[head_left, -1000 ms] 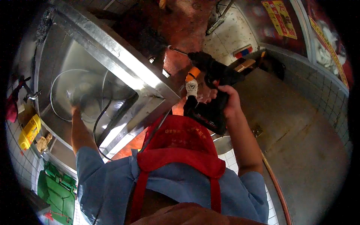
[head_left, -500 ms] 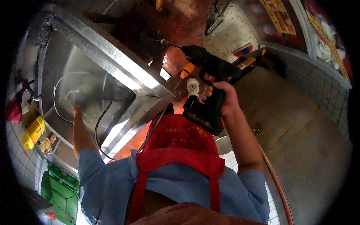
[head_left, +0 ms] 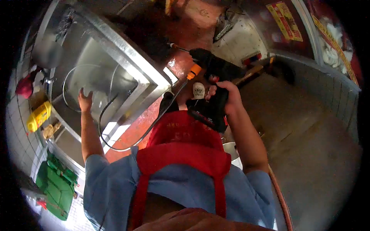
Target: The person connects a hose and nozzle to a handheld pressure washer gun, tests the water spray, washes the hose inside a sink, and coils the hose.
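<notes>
While the right hand is wrapped around the grip of a black power tool, an orange connector sits ahead and left of that hand, a dark hose running from it. Farther left, the left hand hangs over a steel sink, thumb and fingers apart; past it, a yellow bottle, then a green bin.

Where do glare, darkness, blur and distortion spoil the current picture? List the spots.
Head view: glare whitens the metal sink's rim; head view: the black power tool is so dark that detail is lost; head view: a grey round patch is blurred past recognition; head view: the wide lens bows the edges and leaves the corners black.
</notes>
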Action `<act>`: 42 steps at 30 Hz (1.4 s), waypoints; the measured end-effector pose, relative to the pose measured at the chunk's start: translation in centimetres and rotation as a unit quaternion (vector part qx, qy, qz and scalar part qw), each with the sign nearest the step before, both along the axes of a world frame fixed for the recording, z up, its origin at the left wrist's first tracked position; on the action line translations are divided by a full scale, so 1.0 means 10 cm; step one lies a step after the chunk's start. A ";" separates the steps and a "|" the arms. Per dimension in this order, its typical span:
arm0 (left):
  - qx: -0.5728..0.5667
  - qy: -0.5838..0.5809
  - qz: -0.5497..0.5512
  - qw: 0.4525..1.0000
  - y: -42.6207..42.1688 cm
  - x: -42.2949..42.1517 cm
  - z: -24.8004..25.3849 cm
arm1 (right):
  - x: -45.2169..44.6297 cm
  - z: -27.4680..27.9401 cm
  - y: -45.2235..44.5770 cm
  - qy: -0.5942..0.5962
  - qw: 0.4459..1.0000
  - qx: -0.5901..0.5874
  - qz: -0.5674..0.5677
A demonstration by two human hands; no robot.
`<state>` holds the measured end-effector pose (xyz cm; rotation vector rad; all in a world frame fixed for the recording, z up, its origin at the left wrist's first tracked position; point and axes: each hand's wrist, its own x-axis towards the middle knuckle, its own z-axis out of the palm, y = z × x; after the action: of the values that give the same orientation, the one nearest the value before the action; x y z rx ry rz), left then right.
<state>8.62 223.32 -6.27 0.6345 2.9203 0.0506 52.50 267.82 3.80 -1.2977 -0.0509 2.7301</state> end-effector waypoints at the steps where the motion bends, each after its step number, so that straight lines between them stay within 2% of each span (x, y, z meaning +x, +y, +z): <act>1: 0.049 -0.006 -0.022 0.999 0.07 0.09 0.11 | 0.01 0.03 0.00 -0.010 1.000 -0.004 0.006; 2: 0.099 -0.010 -0.044 0.994 0.10 0.21 0.22 | 0.03 0.05 0.00 -0.019 1.000 -0.008 0.012; 4: 0.103 0.041 -0.056 0.992 0.57 0.73 0.77 | 0.06 0.12 0.01 -0.024 0.999 -0.014 0.021; 5: 0.184 0.034 -0.033 0.982 0.73 0.97 0.96 | 0.08 0.16 0.01 -0.019 0.999 -0.017 0.022; 6: 0.164 0.107 -0.074 0.978 0.94 1.23 1.22 | 0.09 0.20 0.00 -0.016 0.999 -0.020 0.023; 7: 0.226 0.132 -0.123 0.957 1.21 1.59 1.55 | 0.12 0.20 -0.01 -0.005 1.000 -0.013 0.028; 8: 0.238 0.131 -0.179 0.946 1.41 1.92 1.82 | 0.16 0.16 -0.01 0.005 0.999 -0.007 0.034; 9: 0.301 0.088 -0.264 0.912 1.46 2.18 1.83 | 0.20 0.13 -0.02 0.014 0.999 -0.002 0.042; 10: 0.338 -0.014 -0.284 0.897 1.57 2.51 1.80 | 0.21 0.13 -0.04 0.020 0.999 -0.004 0.047; 11: 0.324 -0.099 -0.267 0.902 1.73 2.84 1.77 | 0.23 0.12 -0.05 0.026 0.998 -0.006 0.051; 12: 0.281 -0.110 -0.344 0.889 1.90 3.01 1.84 | 0.23 0.14 -0.10 0.033 0.998 -0.006 0.053; 13: 0.165 -0.171 -0.349 0.906 2.03 3.18 1.76 | 0.23 0.16 -0.15 0.040 0.997 0.002 0.059; 14: 0.172 -0.155 -0.358 0.904 2.15 3.31 1.62 | 0.24 0.19 -0.19 0.047 0.997 0.011 0.063; 15: 0.124 -0.161 -0.347 0.916 2.24 3.41 1.44 | 0.25 0.23 -0.22 0.052 0.996 0.021 0.063; 16: 0.091 -0.120 -0.334 0.930 2.31 3.52 1.20 | 0.26 0.30 -0.26 0.049 0.996 0.032 0.063; 18: -0.028 -0.201 -0.261 0.944 2.51 3.64 1.03 | 0.31 0.42 -0.37 0.041 0.996 0.055 0.064; 20: 0.017 -0.203 -0.258 0.944 2.42 3.64 0.80 | 0.39 0.51 -0.52 0.026 0.995 0.071 0.060; 24: 0.128 -0.254 -0.237 0.929 2.04 3.77 0.79 | 0.66 0.58 -0.94 0.019 0.993 0.104 0.051; 25: 0.190 -0.244 -0.228 0.923 1.91 3.82 0.77 | 0.72 0.60 -1.08 0.019 0.992 0.116 0.040; 29: 0.160 -0.282 -0.182 0.928 1.47 4.00 0.81 | 0.95 0.62 -1.64 0.039 0.989 0.139 0.038; 32: 0.229 -0.284 -0.189 0.912 1.15 4.05 0.81 | 1.01 0.71 -1.98 0.026 0.994 0.105 0.002; 35: 0.223 -0.287 -0.176 0.915 0.93 4.11 0.73 | 1.13 0.73 -2.23 0.026 0.993 0.116 0.003; 38: 0.276 -0.471 -0.082 0.834 0.82 4.06 0.86 | 1.17 0.79 -2.38 0.039 0.989 0.140 0.007; 39: 0.334 -0.482 -0.076 0.806 0.79 4.05 0.81 | 1.17 0.82 -2.42 0.047 0.988 0.150 0.012; 42: 0.366 -0.549 -0.011 0.751 0.73 4.06 0.76 | 1.15 0.94 -2.47 0.064 0.984 0.162 0.029</act>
<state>49.17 230.61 1.29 0.4520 1.6365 1.1647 64.02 243.12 13.24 -1.0444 -0.5044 2.6975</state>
